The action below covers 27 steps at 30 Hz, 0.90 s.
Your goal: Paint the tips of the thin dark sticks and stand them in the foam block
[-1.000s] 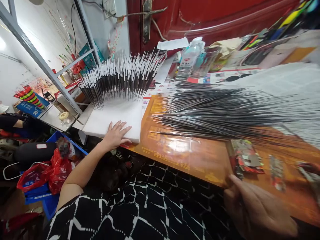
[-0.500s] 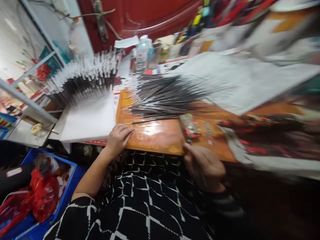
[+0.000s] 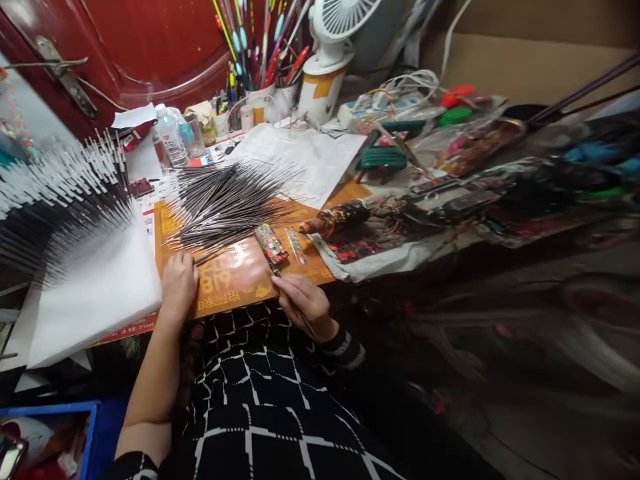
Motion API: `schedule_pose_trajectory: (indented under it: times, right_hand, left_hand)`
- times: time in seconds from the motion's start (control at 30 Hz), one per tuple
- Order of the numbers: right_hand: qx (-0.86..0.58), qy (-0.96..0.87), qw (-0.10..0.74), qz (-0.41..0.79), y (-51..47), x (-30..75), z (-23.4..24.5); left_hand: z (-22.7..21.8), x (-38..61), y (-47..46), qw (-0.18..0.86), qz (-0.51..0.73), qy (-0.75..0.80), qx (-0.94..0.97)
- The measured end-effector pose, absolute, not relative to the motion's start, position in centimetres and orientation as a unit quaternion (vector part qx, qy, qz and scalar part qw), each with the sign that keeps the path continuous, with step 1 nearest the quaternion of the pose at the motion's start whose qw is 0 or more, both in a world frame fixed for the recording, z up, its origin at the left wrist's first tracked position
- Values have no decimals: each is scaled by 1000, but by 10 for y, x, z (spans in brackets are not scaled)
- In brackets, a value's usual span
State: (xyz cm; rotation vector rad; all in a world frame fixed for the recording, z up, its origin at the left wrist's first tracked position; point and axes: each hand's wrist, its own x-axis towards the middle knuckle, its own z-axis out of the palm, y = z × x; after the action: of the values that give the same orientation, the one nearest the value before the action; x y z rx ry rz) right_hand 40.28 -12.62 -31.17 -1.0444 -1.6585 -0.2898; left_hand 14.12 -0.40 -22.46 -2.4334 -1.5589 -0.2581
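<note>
My left hand rests at the front edge of the orange board, fingers curled at the near end of a thin dark stick. Between the fingers of my right hand is a slim, dark, pen-like tool, its kind unclear. The tool's upper end points at a small paint-smeared block. Beside that block lies a narrow stained strip. Behind both hands spreads a heap of thin dark sticks with pale ends.
At left, a white foam block holds many upright white-tipped sticks. A water bottle, white paper and a small fan stand behind. A paint-stained cloth lies right; a blue crate is low left.
The view has swung to the right, so the table and both hands appear further left. The fan and the cluttered right side now show. Both hands keep about the same places on the board.
</note>
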Motion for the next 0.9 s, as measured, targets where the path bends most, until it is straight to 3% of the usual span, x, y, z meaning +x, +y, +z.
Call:
schedule_pose_trajectory:
  times: [0.23,0.4,0.73,0.9]
  right_hand:
    - [-424,-684,577,-140,-124,416,-299]
    - [-454,-650,583,-179,-107,429,-284]
    - [-551,-652,509,-113,-84,426,-285]
    - [-556,-648,510,-103,-82,427,-286]
  left_hand:
    - [-220,153,-15,61,-275,-409,-868]
    - [-227,175,-10,41,-294,-372,-879]
    - [-231,166,-5,71,-309,-348,-882]
    - [-233,153,-3,103,-325,-339,-877]
